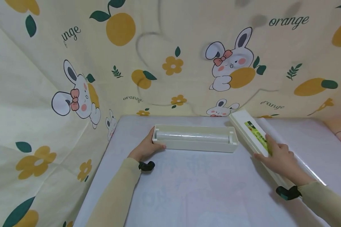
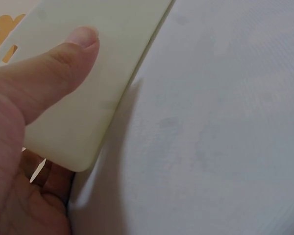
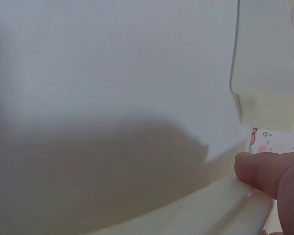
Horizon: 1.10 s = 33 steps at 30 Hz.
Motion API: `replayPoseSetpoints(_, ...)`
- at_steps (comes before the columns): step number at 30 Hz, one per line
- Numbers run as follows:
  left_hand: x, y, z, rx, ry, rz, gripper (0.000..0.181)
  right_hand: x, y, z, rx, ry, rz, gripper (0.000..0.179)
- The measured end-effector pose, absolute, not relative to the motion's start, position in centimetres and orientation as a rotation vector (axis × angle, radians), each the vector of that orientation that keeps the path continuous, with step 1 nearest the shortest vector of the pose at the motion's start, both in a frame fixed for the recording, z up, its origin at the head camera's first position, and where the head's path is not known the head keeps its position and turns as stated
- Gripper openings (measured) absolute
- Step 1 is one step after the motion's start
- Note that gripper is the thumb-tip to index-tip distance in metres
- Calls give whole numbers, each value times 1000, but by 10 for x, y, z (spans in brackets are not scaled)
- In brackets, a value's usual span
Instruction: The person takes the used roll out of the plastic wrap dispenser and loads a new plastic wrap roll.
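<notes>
An open pale cream cling film dispenser box (image 1: 199,146) sits across the table in the head view, with a shiny roll of cling film (image 1: 193,136) lying inside it. My left hand (image 1: 146,146) grips the box's left end, its thumb on the front wall (image 2: 103,98) in the left wrist view. Farther right, my right hand (image 1: 282,159) holds the long dispenser lid (image 1: 241,121), which slants and carries a green label (image 1: 255,135). The right wrist view has the thumb on the lid's edge (image 3: 196,213) and the box's right end (image 3: 267,54) beyond.
Beside the lid, on its right, lies a long whitish piece with a shiny edge (image 1: 307,168); its kind is unclear. A pale cloth covers the table (image 1: 193,183). Behind and to the left hangs a patterned curtain (image 1: 176,28) with rabbits and oranges.
</notes>
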<state>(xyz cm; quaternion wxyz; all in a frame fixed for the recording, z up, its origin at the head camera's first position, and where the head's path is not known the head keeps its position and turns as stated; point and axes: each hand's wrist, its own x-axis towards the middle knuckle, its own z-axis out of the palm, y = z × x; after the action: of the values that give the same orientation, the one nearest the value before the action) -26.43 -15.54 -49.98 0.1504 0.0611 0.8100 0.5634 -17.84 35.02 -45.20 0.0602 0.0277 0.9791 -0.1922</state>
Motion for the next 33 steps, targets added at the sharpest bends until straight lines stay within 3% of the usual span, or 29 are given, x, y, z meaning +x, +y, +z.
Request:
replayPoseSetpoints(20, -264, -156, -505, 191, 2316, 1629, 97, -176, 341, -469, 255, 2958, -537, 112)
replayPoseSetpoints(33, -252, -153, -477, 221, 2287, 1629, 95, -180, 346, -466, 309, 2912, -688, 118)
